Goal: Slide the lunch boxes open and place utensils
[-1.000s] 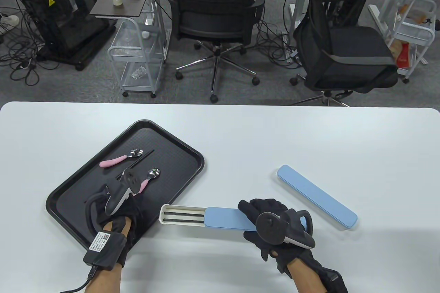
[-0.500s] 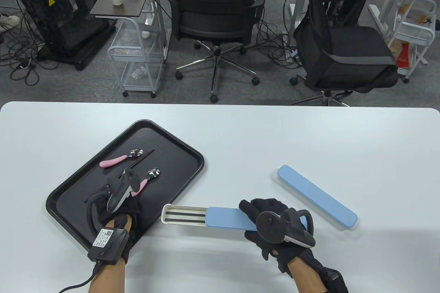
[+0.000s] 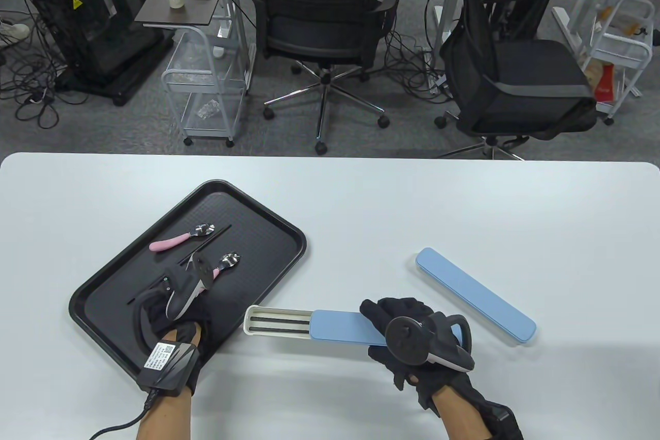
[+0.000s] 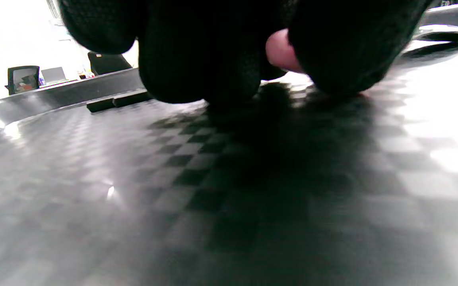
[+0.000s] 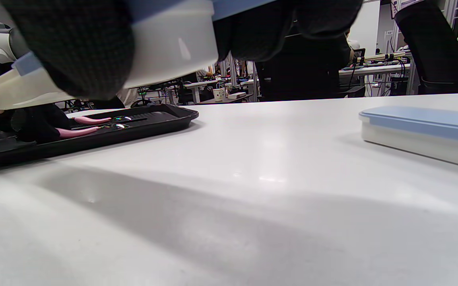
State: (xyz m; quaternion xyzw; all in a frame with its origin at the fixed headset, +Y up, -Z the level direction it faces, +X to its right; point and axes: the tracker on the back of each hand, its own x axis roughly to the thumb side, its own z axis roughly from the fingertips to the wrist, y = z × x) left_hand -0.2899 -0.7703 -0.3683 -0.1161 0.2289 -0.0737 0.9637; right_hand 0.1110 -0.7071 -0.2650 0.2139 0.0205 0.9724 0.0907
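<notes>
The right hand gripped the half-open lunch box by its lidded end. In the right wrist view the box hung clear of the table, fingers wrapped under its white base. The blue lid was slid back toward that hand, baring a white tray end with two dark chopsticks inside.

The box looked like light, stiff, smooth plastic, so I judged it easy to lift but likely to slip or slide shut unless base and lid were held together. The second lunch box lay shut on the table, well apart to the right.

The left hand was down on the black tray. In the left wrist view its gloved fingertips pressed against the tray floor around the pink handle of the nearer spoon. Whether they had closed on it I could not tell. The spoon seemed small and rigid, its metal bowl slippery, so the pink handle was the place to pinch. Another pink-handled spoon and loose chopsticks lay farther up the tray.

Compared with a second earlier, the left wrist had swung rightward and the hand had rolled over the handle. The box and right hand had barely shifted.
</notes>
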